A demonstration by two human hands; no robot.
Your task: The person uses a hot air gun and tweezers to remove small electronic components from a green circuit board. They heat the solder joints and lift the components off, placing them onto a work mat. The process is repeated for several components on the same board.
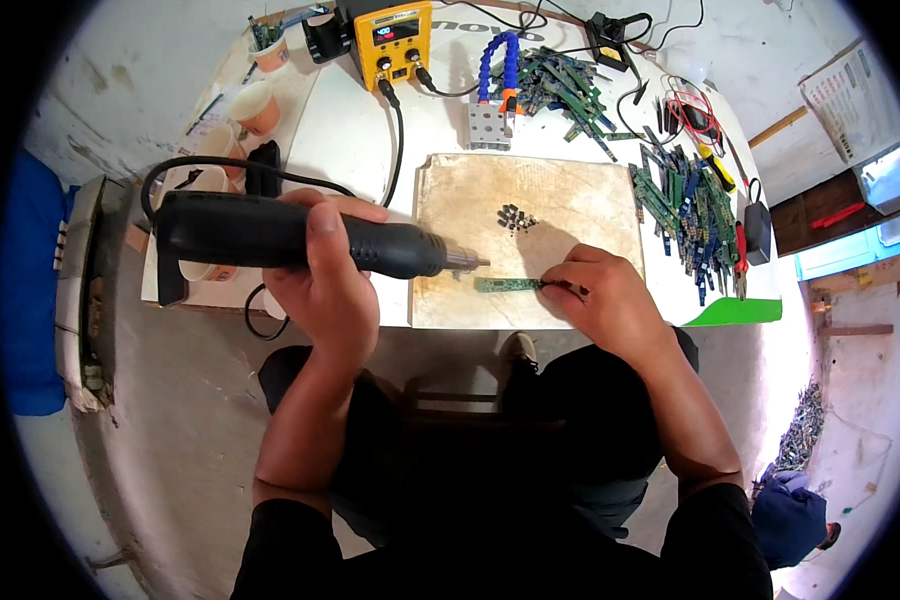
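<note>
My left hand (325, 270) is wrapped round a black hot air gun (300, 238), whose metal nozzle points right, over the work board. Just past the nozzle tip lies a narrow green circuit board (505, 285) near the front edge of the pale, stained work board (570, 185). My right hand (600, 295) is closed at the circuit board's right end, fingers pinched together; a small dark tip shows at the fingertips, and what it belongs to is hidden. Behind the circuit board sits a small heap of dark chips (515, 217).
A yellow soldering station (393, 45) stands at the back, its cable looping to the gun. Circuit board strips are piled at the back (560, 85) and right (690, 215). Paper cups (255, 108) line the left side. A blue flexible hose (488, 65) rises from a metal block.
</note>
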